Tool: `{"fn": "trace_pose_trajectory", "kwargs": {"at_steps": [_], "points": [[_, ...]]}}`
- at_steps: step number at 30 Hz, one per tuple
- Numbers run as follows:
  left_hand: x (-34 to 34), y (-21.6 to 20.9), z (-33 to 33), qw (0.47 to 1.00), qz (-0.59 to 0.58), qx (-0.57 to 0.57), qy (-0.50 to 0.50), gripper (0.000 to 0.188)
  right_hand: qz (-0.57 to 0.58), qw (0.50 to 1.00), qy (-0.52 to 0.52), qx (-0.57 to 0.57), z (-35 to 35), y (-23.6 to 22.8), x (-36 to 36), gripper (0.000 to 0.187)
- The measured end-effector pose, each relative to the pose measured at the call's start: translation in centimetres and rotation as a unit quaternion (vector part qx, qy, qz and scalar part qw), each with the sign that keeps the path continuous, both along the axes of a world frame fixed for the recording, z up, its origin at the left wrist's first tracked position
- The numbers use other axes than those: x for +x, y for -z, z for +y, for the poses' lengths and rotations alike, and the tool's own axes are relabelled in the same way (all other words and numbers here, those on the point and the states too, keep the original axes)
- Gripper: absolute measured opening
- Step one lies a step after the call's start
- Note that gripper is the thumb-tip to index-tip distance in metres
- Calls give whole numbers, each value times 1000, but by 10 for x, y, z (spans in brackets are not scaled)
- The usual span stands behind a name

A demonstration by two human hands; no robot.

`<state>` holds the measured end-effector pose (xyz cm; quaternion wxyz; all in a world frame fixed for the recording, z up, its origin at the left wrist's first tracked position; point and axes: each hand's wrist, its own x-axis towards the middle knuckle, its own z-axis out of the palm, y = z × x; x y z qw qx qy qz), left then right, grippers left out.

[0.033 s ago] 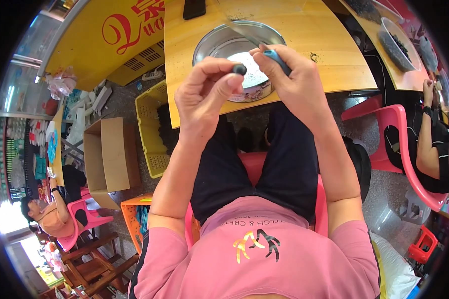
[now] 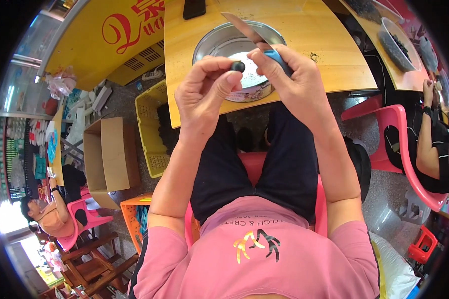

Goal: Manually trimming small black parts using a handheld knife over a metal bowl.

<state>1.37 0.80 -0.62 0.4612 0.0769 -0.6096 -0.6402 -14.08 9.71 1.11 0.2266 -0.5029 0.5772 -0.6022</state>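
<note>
My left hand [image 2: 204, 89] pinches a small round dark green-black piece [image 2: 238, 66], like a nut or berry, between thumb and fingertips. Close beside it, my right hand [image 2: 290, 74] is wrapped round the blue handle of a knife [image 2: 247, 29]. The blade points up and to the left, with its flat side showing, and stays apart from the dark piece. Both hands are raised above the near side of a round metal tin [image 2: 200, 50]. Part of the tin's pale inside shows between them; the rest is hidden by the hands.
The tin stands on a yellow wooden table [image 2: 329, 60] strewn with dark crumbs. A black phone [image 2: 194, 8] lies at its far edge. A clear bowl of dark pieces [image 2: 395, 45] is at the right, near another person's arm [image 2: 426, 144]. On the left are a yellow crate [image 2: 152, 134] and a cardboard box [image 2: 118, 154].
The knife blade has turned and swung slightly, so its flat side now shows clearly instead of a blur. My left hand has barely moved and still pinches the dark piece.
</note>
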Motion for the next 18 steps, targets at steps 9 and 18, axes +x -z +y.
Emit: {"fn": "trace_pose_trajectory", "kwargs": {"at_steps": [9,18], "points": [[1,-1,5,987,-40,-148,-36,24,-257,960,-108,-10,3,-4,13,22],[103,0,-37,949,-218,-89,-209,16,-30,999,37,-2,-4,10,-16,30]]}}
